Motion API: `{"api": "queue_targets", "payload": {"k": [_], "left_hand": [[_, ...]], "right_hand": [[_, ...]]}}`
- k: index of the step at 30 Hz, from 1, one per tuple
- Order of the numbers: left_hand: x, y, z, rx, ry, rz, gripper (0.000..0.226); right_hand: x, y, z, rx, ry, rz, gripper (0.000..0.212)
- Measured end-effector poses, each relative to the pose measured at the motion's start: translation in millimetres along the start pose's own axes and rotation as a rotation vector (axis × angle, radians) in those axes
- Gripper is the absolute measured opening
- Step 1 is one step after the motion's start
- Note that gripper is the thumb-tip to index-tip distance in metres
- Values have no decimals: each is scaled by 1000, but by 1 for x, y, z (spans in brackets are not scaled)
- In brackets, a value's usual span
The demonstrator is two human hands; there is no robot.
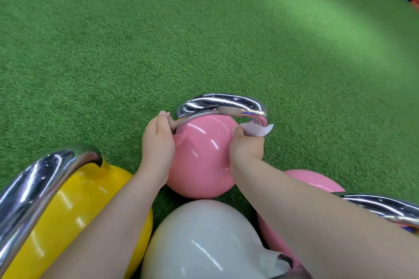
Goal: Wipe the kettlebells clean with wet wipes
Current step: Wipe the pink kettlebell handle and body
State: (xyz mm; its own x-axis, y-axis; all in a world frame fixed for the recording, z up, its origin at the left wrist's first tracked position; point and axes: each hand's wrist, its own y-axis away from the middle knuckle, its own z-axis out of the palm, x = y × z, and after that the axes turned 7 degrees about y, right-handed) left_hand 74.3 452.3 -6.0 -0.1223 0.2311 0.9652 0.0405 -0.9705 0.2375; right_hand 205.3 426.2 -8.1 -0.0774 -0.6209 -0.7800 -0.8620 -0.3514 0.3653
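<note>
Kettlebell: pink kettlebell (pixel 201 156) stands on green turf (pixel 113 52), centre of view, chrome handle (pixel 220 104) at 12 o'clock.
Left grip: left hand (pixel 157 142) holds handle's base at 9 o'clock.
Right grip: right hand (pixel 246 145) pinches wet wipe (pixel 257 130) against handle's base at 3 o'clock.
Neighbours: yellow kettlebell (pixel 74 215) at 8 o'clock, white kettlebell (pixel 204 240) at 6 o'clock.

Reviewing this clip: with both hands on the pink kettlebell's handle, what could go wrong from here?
The pink kettlebell looks tipped away and crowded by the yellow kettlebell and white kettlebell; it might roll and knock them. The wet wipe, pinched by the right hand, covers one handle end only, so the chrome handle may stay partly unwiped.
</note>
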Motion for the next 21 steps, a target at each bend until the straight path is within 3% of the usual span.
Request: {"api": "queue_targets", "payload": {"k": [5,9,13,16,18,21], "left_hand": [[-3,1,-2,0,-5,18,45],[-5,-1,-4,1,-39,31,51],[-3,0,-6,9,-46,46,52],[-3,0,-4,3,-50,37,39],[-4,-1,-3,-5,-53,18,40],[-3,-2,-3,2,-32,-1,41]], "right_hand": [[0,-16,-18,-91,117,-185,7],[-17,-40,-43,-463,431,-450,9],[-53,-46,-62,-874,556,-654,37],[-99,-26,-65,-1019,989,-807,40],[-124,-7,-57,-1078,1337,-796,35],[-137,21,-35,-1051,1600,-790,33]]}}
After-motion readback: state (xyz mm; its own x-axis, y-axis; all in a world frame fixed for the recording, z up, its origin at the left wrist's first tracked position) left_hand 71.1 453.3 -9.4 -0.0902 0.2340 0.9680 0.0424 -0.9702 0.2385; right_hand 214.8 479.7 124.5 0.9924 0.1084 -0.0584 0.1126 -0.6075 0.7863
